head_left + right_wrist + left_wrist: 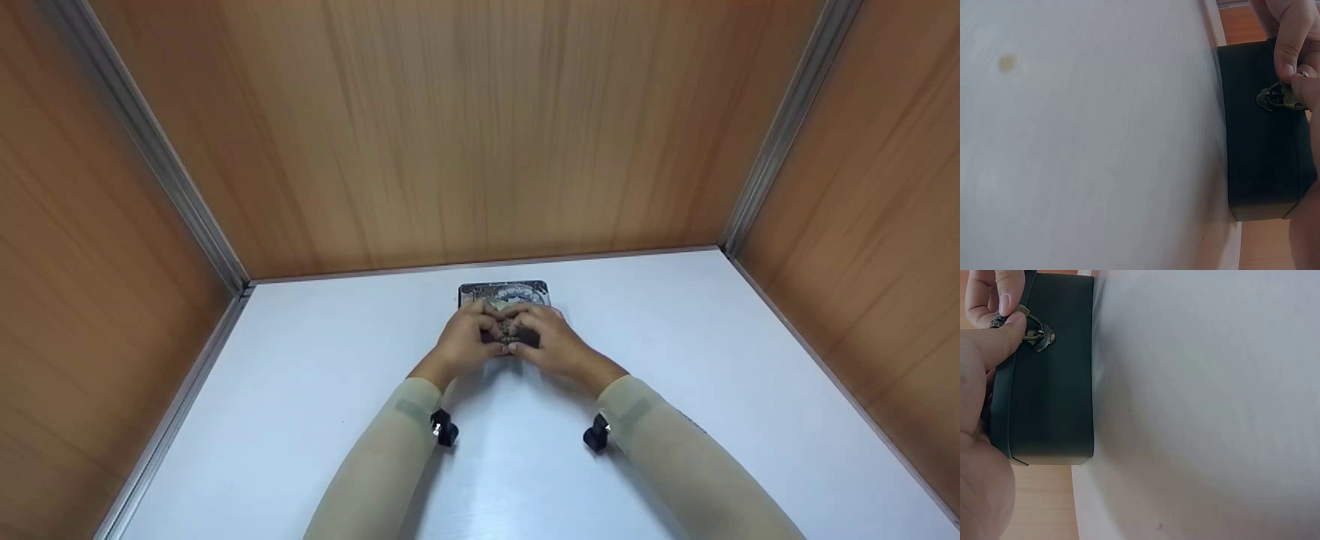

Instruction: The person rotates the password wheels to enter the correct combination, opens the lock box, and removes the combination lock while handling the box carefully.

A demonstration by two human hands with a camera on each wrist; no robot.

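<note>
A small dark box point(504, 291) with a patterned lid stands on the white table point(300, 390), close to the back wall. Both hands meet at its front face. My left hand point(469, 341) pinches the little brass clasp point(1037, 336) between thumb and a fingertip point(1008, 295); the dark box side point(1050, 394) fills that view's left. My right hand point(547, 341) pinches the same clasp point(1275, 97) from the other side, against the box front point(1264, 146). The hands hide most of the lid's near half.
Wood-panelled walls point(480, 135) with metal corner strips point(187, 195) close in the table at the back and on both sides. Bare white tabletop lies left, right and in front of the box. Beige sleeves cover both forearms, with a black wrist camera on each.
</note>
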